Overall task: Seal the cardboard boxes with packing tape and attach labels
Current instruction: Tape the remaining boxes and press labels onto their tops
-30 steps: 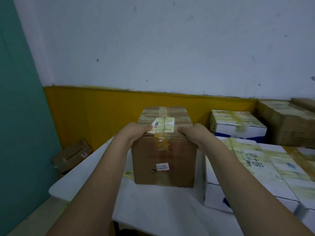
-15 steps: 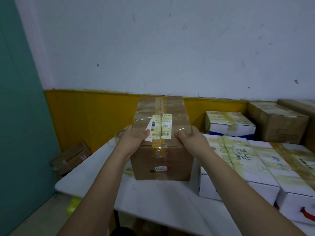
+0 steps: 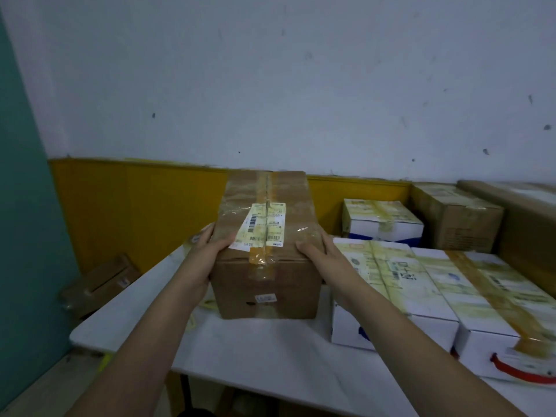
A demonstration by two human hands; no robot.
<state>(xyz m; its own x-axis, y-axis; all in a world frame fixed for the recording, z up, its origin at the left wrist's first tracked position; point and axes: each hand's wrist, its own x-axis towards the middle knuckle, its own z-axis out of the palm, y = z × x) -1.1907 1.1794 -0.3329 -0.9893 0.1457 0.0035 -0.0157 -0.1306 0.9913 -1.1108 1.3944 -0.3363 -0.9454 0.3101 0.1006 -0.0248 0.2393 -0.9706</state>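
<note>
Now both hands clasp the brown cardboard box (image 3: pixel 264 284) at the desk's (image 3: pixel 270 350) far left part: the left hand (image 3: pixel 207 251) grips its left top edge, the right hand (image 3: pixel 322 254) its right. Tape runs along its top seam over a label (image 3: pixel 261 228), and taped white boxes (image 3: pixel 421 290) sit just right.

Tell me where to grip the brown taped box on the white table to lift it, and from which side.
Take the brown box by its two side faces near the top edge, one hand from each side, as the left hand and right hand sit now. It is tall and upright, and tape and label cover the top, leaving no handle.
</note>
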